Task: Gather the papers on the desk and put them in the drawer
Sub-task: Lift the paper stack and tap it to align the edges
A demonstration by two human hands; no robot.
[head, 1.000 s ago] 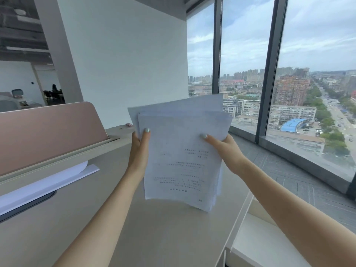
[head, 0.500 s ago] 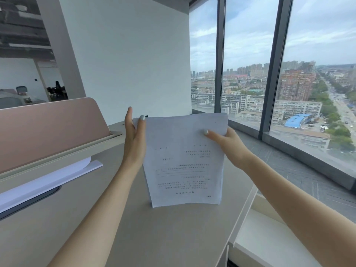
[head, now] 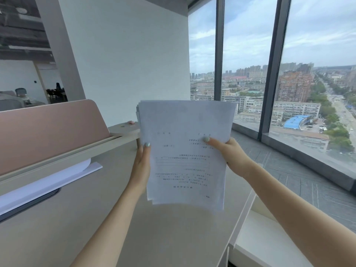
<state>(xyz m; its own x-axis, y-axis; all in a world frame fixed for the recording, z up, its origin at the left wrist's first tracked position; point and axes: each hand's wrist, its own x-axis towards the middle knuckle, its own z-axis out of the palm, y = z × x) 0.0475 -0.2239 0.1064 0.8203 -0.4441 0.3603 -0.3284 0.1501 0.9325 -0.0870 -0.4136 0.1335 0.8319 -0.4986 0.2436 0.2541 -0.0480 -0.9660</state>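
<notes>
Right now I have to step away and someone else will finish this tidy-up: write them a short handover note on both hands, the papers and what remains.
Left hand: gripping the left edge of the paper stack, thumb on the front sheet.
Right hand: gripping the right edge, thumb on the print.
Papers: the stack is held upright in the air above the desk, edges roughly squared. More white sheets lie on the desk at left, under the pink divider panel.
Done: one stack gathered.
Left: collect the sheets at left, then put everything in the drawer. No drawer can be identified in this view.
</notes>
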